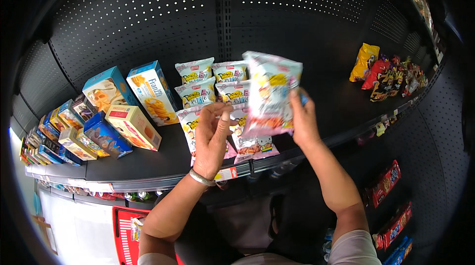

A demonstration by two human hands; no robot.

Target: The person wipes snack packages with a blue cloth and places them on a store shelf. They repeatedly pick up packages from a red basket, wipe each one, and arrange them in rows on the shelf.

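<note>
My right hand [306,120] grips the right edge of a snack bag [272,90], white with a pink lower end. The bag is upright above the shelf and slightly blurred. In front of the left column of similar bags is my left hand [213,135], with a bracelet at the wrist. It appears to hold nothing, and its fingers are bent and apart. Matching bags [195,70] stand on the shelf in two columns, several deep. The held bag and my left hand hide parts of them.
Biscuit boxes [152,94] stand in rows on the black shelf [148,165] at left. Packaged snacks [382,72] cluster at its right end. A perforated panel [148,13] backs the shelf. Below are a red basket [122,224] and red packets [386,183].
</note>
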